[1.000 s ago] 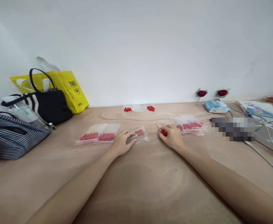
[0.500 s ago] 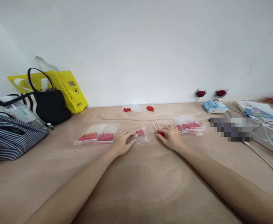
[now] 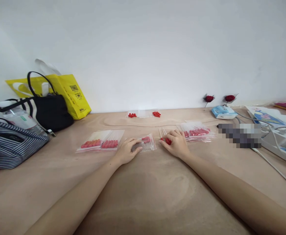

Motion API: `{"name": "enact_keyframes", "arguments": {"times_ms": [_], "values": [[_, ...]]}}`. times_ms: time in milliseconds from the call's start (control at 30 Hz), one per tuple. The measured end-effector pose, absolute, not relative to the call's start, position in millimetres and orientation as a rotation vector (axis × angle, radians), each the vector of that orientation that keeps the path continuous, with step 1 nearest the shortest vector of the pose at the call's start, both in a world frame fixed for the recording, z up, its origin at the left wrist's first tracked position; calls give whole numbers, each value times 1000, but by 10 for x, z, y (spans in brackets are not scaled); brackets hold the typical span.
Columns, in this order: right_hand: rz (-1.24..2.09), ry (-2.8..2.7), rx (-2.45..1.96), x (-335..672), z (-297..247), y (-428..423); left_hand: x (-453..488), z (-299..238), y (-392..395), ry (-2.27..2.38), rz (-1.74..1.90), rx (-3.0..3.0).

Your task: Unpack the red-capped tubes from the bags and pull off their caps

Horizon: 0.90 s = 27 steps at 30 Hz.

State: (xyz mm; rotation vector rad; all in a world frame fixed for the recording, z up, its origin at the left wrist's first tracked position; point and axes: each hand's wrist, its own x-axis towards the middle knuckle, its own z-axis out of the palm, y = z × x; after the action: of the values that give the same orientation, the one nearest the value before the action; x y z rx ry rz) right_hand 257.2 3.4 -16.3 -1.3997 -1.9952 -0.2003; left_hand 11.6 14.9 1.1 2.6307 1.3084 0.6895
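Observation:
My left hand point(image 3: 126, 152) is curled around the near-left end of a small clear zip bag point(image 3: 149, 147), which lies on the table with a few red pieces inside. My right hand point(image 3: 178, 144) rests to the right of that bag, its fingers closed over red pieces point(image 3: 167, 141). Pale thin sticks point(image 3: 163, 132) point away from under these fingers; the fingers partly hide how they join. On the left lie flat zip bags point(image 3: 110, 143) of red capsule-shaped pieces. A stack of similar bags point(image 3: 198, 131) sits just beyond my right hand.
Near the wall lies a clear bag point(image 3: 143, 113) with two red clusters. A striped bag point(image 3: 17, 143), black handbag point(image 3: 56, 111) and yellow bag point(image 3: 71, 98) stand left. To the right are a tissue pack point(image 3: 223, 112), two dark red flowers point(image 3: 209, 99), a power strip point(image 3: 285, 148) and cables.
My right hand has shifted slightly left, and its fingers are bent further over the red pieces. My left hand keeps its place at the bag. The view has turned slightly.

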Motion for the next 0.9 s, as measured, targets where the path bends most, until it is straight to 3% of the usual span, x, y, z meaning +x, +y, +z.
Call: {"name": "enact_keyframes", "arguments": {"times_ms": [367, 900], "values": [[132, -2285, -1197, 2423, -54, -178, 101, 50, -120, 1063, 747, 2508], [199, -2251, -1373, 2290, -30, -239, 101, -7, -66, 1145, 661, 2445]]}}
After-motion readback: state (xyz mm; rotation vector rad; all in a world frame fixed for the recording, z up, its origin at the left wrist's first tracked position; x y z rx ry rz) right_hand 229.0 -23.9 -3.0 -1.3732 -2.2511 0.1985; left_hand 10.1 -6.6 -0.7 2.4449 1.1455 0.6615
